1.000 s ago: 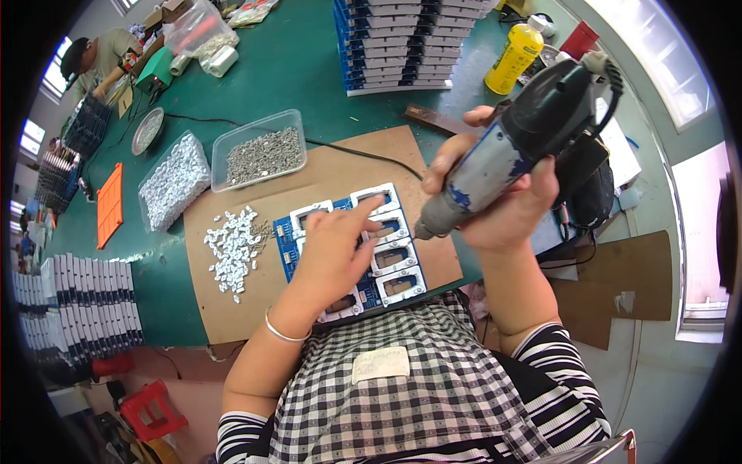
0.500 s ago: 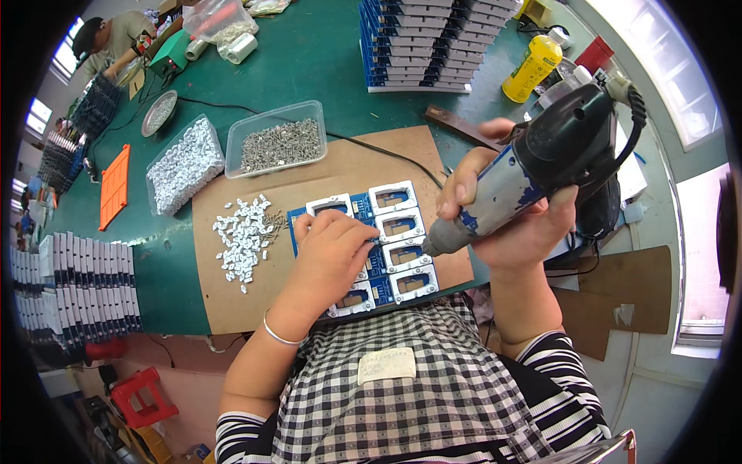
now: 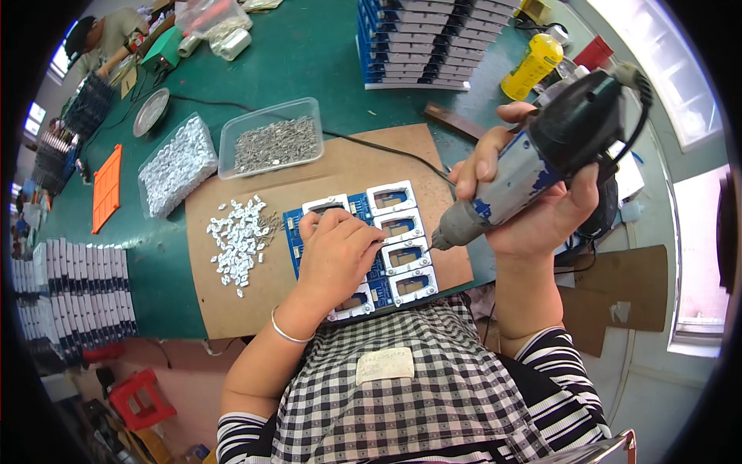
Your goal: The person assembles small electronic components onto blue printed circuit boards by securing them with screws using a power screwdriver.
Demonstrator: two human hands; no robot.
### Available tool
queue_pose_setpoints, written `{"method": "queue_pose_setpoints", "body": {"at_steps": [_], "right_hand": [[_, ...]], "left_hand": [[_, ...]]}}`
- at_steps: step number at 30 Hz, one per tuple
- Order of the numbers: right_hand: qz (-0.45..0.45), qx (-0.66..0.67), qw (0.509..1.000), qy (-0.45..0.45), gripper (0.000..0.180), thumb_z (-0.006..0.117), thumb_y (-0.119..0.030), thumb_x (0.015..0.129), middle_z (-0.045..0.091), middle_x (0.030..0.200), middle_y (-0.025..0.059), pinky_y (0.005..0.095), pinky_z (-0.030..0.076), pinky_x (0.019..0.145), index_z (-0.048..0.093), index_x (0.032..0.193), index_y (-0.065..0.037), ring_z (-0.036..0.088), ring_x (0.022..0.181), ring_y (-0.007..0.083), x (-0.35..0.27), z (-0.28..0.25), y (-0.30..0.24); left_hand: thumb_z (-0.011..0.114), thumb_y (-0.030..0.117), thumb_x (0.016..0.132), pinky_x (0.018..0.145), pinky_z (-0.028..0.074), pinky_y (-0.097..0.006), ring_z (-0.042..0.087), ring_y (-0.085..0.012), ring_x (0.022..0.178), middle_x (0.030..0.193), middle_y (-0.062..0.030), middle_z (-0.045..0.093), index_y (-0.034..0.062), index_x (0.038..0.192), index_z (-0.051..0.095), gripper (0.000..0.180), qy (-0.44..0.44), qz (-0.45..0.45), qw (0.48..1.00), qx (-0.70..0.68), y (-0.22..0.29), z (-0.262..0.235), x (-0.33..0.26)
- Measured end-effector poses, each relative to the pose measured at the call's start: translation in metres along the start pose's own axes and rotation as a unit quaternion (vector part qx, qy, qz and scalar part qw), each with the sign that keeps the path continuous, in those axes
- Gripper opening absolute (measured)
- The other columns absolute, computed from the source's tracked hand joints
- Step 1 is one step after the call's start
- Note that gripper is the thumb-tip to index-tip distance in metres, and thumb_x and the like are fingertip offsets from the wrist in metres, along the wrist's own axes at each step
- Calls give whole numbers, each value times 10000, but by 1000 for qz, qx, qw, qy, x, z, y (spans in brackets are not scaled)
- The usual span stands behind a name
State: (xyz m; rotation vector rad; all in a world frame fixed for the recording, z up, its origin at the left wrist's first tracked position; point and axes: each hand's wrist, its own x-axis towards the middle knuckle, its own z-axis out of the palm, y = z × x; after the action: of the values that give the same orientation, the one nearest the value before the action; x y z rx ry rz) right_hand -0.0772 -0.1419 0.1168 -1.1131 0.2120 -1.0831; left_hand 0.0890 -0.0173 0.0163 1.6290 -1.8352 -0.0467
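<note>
My right hand (image 3: 545,220) is wrapped round a corded electric screwdriver (image 3: 506,184), grey with worn blue patches and a black rear end. Its nose tilts down to the left, and the thin bit ends close to the right edge of a blue circuit board panel (image 3: 377,291). White U-shaped plastic frames (image 3: 407,254) sit on the panel in two columns. My left hand (image 3: 336,251) lies over the left column and hides part of it. Its thumb and forefinger are pinched together beside a right-column frame; whatever is between them is too small to make out.
Brown cardboard (image 3: 255,309) lies under the panel. Small white plastic pieces (image 3: 236,243) and screws (image 3: 268,228) are heaped on it. Behind stand a tub of screws (image 3: 278,143) and a tray of white pieces (image 3: 179,166). Stacked panels (image 3: 417,46) and a yellow bottle (image 3: 532,66) are farther back.
The screwdriver has moved slightly right, its nose drawing back from the panel so the bit now shows. My left fingertips have shifted a little to the right, still pinched.
</note>
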Motion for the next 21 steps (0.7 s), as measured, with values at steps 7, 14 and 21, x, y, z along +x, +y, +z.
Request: {"method": "queue_pose_setpoints", "body": {"at_steps": [7, 14, 21], "right_hand": [[73, 75, 994, 16, 693, 385, -610, 863, 614, 725, 154, 325, 522, 591, 491, 1177, -1, 646, 626, 254, 1, -5, 13], [63, 19, 996, 61, 566, 423, -531, 886, 626, 747, 148, 326, 522, 585, 515, 1142, -35, 631, 617, 235, 8, -10, 13], [49, -8, 998, 33, 775, 367, -764, 801, 522, 651, 75, 355, 436, 583, 505, 1133, -77, 521, 520, 210, 9, -7, 3]], "left_hand": [[728, 123, 706, 830, 293, -374, 539, -190, 890, 801, 18, 637, 145, 823, 681, 128, -4, -20, 1000, 6, 4, -3, -10], [722, 128, 707, 823, 294, -371, 543, -194, 882, 806, 11, 635, 144, 829, 672, 133, -1, -3, 1000, 13, 2, -2, -6], [709, 144, 728, 832, 281, -392, 534, -196, 876, 811, 19, 624, 147, 845, 669, 124, 6, 0, 1000, 4, -1, -2, -3]]}}
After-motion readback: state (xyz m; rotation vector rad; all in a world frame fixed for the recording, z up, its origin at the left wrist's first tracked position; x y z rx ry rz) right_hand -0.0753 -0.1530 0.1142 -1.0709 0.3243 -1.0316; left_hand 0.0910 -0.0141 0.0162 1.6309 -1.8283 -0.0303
